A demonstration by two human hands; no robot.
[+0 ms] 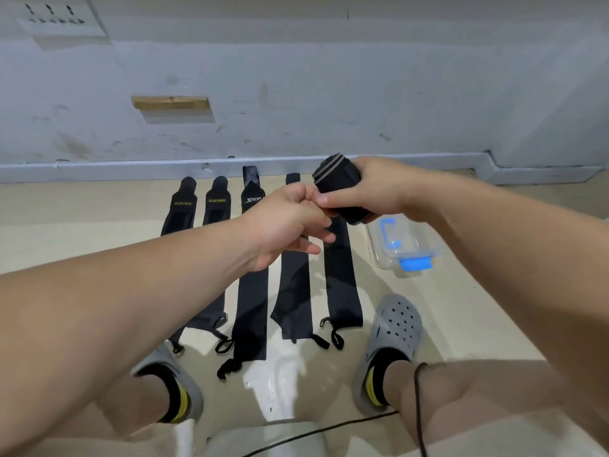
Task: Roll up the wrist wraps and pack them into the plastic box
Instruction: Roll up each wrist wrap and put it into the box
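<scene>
A: Where is the wrap that's being worked on?

B: Off the floor, wound into a black roll [336, 179] with grey stripes at its far end. The right hand [379, 189] is clamped round it, thumb laid across the near side.

A: And the left hand [283, 225]?

B: Its fingers are curled, and thumb and forefinger pinch the roll's near edge, touching the right thumb. What exactly sits between the tips is too small to tell.

A: The box [425, 239]?

B: On the floor [99, 232], below the right forearm and just right of the flat wraps [341, 285]. It is clear plastic with a blue handle on top and a blue latch on the near side.

A: How many wraps are lying down?

B: Five, side by side, stretched from the wall [329, 94] toward the person, loops at the near ends. The two leftmost read XUEYING and the middle one XTEP. The left arm covers part of them.

A: Anything else?

B: Grey clogs [395, 324] either side of the near ends, black socks with yellow trim, a wood block [169, 102] fixed to the wall, and a black cable [329, 430] at the bottom.
</scene>
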